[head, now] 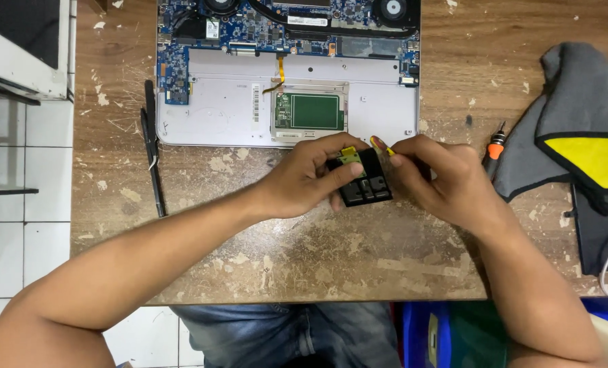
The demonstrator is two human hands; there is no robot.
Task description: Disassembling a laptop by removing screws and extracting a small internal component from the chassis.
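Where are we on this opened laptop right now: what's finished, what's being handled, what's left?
Done: the laptop lies with its cover off, board and fans exposed. In hand: the left hand and right hand together hold a small black part with a yellow tab, just in front of the chassis. Left: the part sits outside the laptop; an orange-handled screwdriver lies unused.

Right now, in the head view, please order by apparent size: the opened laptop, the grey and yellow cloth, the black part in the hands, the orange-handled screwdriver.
1. Opened laptop, partly cut by the top edge.
2. Grey and yellow cloth, also cut by the frame.
3. Black part, partly covered by fingers.
4. Orange-handled screwdriver, only partly visible.
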